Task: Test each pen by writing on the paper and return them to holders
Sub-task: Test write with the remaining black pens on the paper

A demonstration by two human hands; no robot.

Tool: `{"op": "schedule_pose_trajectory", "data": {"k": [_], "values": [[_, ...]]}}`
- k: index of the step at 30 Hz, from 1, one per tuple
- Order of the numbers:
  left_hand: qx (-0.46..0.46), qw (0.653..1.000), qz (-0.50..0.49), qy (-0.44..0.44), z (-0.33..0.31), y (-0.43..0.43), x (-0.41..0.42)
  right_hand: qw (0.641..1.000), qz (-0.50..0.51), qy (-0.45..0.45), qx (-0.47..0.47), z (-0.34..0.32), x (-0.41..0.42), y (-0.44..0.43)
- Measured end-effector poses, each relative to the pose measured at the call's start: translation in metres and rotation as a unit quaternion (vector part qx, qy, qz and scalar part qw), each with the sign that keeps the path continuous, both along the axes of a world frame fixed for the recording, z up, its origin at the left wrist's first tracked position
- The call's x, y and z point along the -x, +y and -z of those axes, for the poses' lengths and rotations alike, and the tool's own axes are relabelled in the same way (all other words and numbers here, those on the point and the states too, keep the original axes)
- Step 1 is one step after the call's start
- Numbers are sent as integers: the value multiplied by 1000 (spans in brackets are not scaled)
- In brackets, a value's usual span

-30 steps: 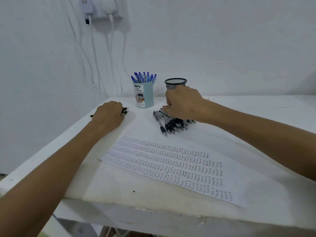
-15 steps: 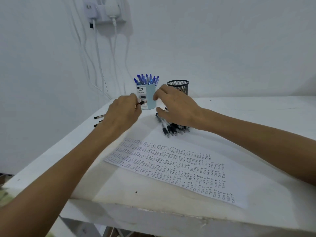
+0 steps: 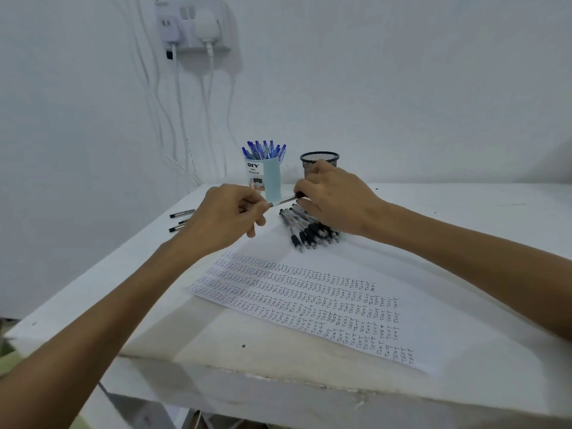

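Pinching one pen (image 3: 283, 200) by its two ends, the left hand (image 3: 226, 218) and right hand (image 3: 337, 199) now meet near the table's (image 3: 464, 218) back edge. A second ago the left hand lay at the left edge. It is probably passing the pen over for testing on the paper (image 3: 309, 298).

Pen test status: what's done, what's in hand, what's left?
Done: the paper carries rows of TEST, and blue pens stand in the light blue holder. In hand: the left hand and right hand pinch one black pen between them. Left: the pile of black pens by the right hand, a few loose pens at the far left, and the mesh holder, with no pens sticking out.
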State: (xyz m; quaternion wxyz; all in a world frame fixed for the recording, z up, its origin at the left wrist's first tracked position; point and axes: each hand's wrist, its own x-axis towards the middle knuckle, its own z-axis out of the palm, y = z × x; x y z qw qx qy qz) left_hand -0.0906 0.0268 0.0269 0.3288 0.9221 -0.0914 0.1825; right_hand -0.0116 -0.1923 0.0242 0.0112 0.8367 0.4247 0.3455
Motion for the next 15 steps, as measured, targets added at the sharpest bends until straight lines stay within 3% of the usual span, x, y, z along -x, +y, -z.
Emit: {"op": "schedule_pose_trajectory", "data": {"k": [5, 11, 15], "values": [[50, 998, 18, -35, 5, -23, 6, 998, -58, -7, 33, 5, 16, 9], [141, 990, 17, -21, 16, -32, 24, 979, -9, 149, -137, -1, 40, -9], [81, 995, 62, -2, 30, -47, 35, 944, -45, 211, -249, -5, 43, -27]]}}
